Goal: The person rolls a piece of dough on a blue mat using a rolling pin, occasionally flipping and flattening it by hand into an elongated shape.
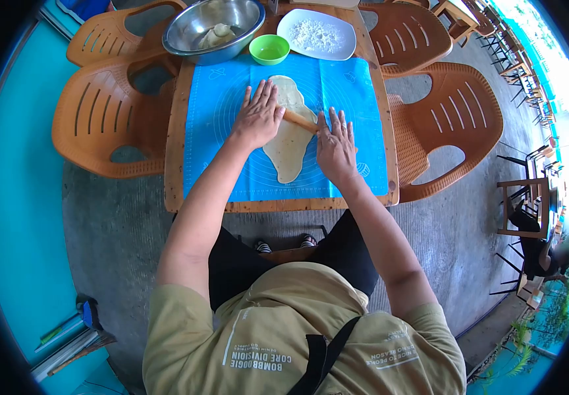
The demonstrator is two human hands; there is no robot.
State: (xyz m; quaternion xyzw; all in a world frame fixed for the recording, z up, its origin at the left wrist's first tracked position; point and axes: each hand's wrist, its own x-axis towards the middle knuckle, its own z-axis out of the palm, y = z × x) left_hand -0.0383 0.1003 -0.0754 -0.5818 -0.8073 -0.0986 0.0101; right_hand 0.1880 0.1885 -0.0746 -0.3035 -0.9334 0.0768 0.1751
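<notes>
A flattened, elongated piece of dough (287,153) lies on the blue mat (225,178), which is marked with circles and a ruled edge. Across the dough, slightly slanted, rests a wooden rolling pin (299,120). My left hand (257,118) is flat over the pin's left end, palm down, fingers stretched forward. On the pin's right end lies my right hand (337,145), also palm down with its fingers extended. The middle of the pin shows between my hands; its ends are mostly hidden under them.
Beyond the mat stand a metal bowl (189,41) holding dough, a small green bowl (269,50) and a white plate (347,45) of flour. Orange chairs flank the wooden table (265,205). A seated person (540,253) is far right.
</notes>
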